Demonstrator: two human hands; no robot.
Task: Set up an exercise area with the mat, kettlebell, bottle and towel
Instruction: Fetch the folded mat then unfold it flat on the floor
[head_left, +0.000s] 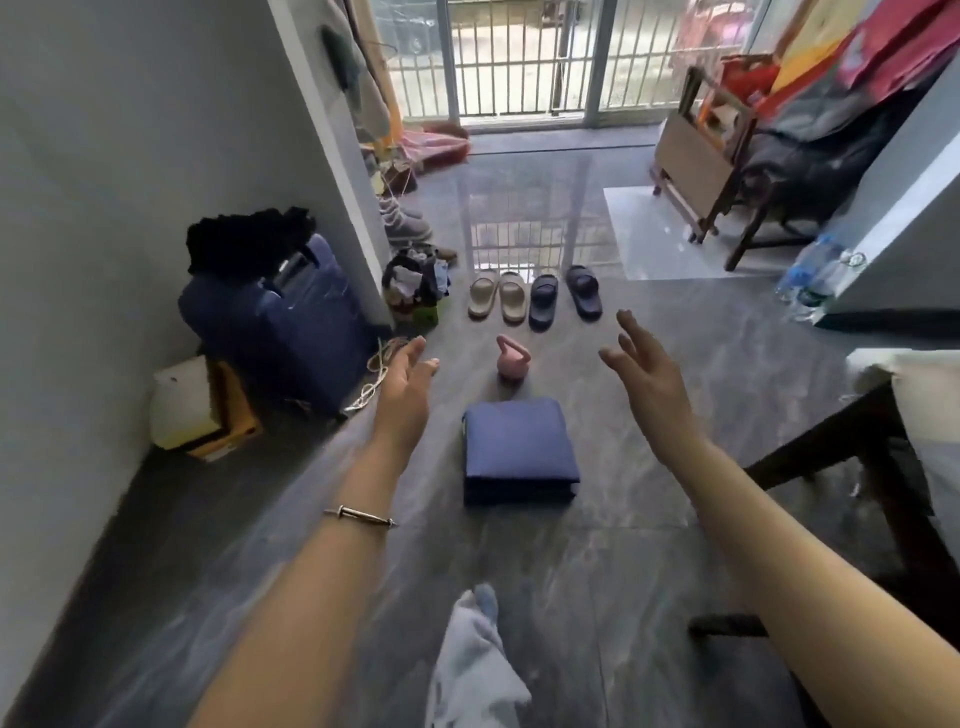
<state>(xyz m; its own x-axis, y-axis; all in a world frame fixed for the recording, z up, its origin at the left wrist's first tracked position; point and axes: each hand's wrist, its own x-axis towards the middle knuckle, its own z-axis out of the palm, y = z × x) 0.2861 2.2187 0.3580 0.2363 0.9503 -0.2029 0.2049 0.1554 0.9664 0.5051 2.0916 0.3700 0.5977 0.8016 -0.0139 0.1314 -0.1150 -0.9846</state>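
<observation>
A folded blue mat lies flat on the grey floor in the middle of the view. Just beyond it stands a small pink kettlebell. My left hand hovers to the left of the mat, fingers straight, holding nothing. To the right of the kettlebell my right hand is raised with its fingers spread and empty. A pale blue-white cloth, possibly the towel, shows at the bottom centre. Clear plastic bottles stand at the far right by a wall corner.
Two pairs of slippers line up beyond the kettlebell. A dark blue suitcase and a box sit by the left wall. Dark wooden furniture stands at right, a folded table farther back, barred doors behind.
</observation>
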